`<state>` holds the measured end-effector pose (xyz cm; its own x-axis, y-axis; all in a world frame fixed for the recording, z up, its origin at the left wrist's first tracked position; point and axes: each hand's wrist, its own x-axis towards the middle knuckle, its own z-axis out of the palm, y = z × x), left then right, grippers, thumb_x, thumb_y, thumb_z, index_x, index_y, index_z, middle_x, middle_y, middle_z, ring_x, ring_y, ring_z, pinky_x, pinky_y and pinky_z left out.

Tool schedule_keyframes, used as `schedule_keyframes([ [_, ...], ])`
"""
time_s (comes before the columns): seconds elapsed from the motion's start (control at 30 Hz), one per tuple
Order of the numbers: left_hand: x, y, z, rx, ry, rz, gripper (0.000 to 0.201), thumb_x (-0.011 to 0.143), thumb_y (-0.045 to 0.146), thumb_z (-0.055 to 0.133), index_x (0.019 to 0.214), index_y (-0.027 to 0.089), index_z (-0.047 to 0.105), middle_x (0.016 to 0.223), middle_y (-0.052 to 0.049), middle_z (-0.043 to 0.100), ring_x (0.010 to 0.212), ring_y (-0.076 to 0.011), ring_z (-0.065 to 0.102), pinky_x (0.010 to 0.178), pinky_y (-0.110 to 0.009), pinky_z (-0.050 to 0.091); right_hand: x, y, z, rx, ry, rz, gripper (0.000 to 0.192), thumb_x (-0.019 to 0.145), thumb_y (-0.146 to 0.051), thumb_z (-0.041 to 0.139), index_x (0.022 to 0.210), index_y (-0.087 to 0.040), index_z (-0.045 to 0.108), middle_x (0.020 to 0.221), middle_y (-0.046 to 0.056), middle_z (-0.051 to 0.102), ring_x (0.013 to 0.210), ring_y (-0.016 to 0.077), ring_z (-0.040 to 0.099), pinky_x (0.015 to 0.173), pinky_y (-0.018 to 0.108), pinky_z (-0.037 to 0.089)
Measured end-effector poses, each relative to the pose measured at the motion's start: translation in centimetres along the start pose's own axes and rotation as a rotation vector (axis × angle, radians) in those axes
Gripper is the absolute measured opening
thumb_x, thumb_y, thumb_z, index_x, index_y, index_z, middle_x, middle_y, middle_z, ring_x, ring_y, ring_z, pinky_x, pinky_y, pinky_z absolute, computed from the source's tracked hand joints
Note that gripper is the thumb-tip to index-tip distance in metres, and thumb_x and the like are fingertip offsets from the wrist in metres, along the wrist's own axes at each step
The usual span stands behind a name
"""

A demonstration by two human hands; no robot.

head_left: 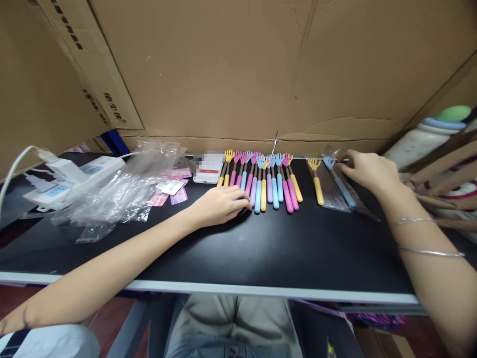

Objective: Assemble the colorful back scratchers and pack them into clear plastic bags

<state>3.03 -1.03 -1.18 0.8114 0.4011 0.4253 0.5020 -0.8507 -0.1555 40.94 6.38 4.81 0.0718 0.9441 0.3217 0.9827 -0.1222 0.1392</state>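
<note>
On the black table lies a row of small claw-headed back scratchers with yellow, pink, blue and purple handles. My left hand rests over the handles at the row's left end, fingers loosely bent and not gripping. Farther right, a blue back scratcher lies on or in a clear plastic bag; which of these I cannot tell. My right hand pinches the bag's far edge, beside the blue claw. Left of that, a yellow back scratcher lies by another clear bag.
A pile of clear bags and small printed cards lie left of a phone. A power strip with plugs and cables stands far left. At right is a white bottle with a green top. Cardboard walls the back.
</note>
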Motion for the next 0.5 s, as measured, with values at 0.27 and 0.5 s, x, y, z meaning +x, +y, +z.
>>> schedule_keyframes([
  [0.27,0.0,-0.3,-0.5,0.05,0.006,0.012,0.024,0.093,0.018,0.043,0.102,0.024,0.065,0.101,-0.001,0.066,0.091,-0.013,0.059,0.076,-0.023,0.043,-3.0,-7.4,-0.4,0.248,0.084,-0.513,0.024,0.09,-0.033,0.043,0.098,-0.024,0.064,0.088,0.002,0.072,0.076,0.0183,0.064,0.059,0.026,0.037],
  [0.5,-1.2,-4.5,-3.6,0.26,-0.056,-0.275,0.028,0.093,0.023,0.04,0.102,0.023,0.066,0.095,-0.004,0.068,0.091,-0.018,0.06,0.069,-0.025,0.044,-5.5,-10.4,-1.4,0.32,0.017,-0.772,0.02,0.09,-0.024,0.043,0.091,-0.024,0.063,0.076,-0.001,0.071,0.073,0.0132,0.065,0.06,0.022,0.039],
])
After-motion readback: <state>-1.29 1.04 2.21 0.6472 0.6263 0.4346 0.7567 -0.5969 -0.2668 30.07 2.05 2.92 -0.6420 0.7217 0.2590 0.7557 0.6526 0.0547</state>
